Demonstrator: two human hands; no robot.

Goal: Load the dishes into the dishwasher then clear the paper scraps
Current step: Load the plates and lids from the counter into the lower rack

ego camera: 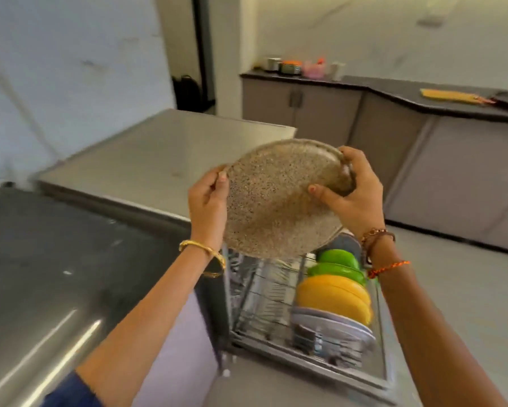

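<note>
A large round speckled beige plate (273,201) is held tilted in the air above the pulled-out dishwasher rack (264,301). My left hand (208,201) grips its left rim and my right hand (349,192) grips its upper right rim with the thumb on the face. In the rack's right side stand green plates (339,264), yellow plates (332,298) and a white plate (334,324), on edge in a row.
A steel counter (56,274) runs along the left, with a second steel top (158,154) behind it. A dark countertop (393,86) over grey cabinets at the back carries containers and a yellow cloth (452,95). Grey floor lies to the right.
</note>
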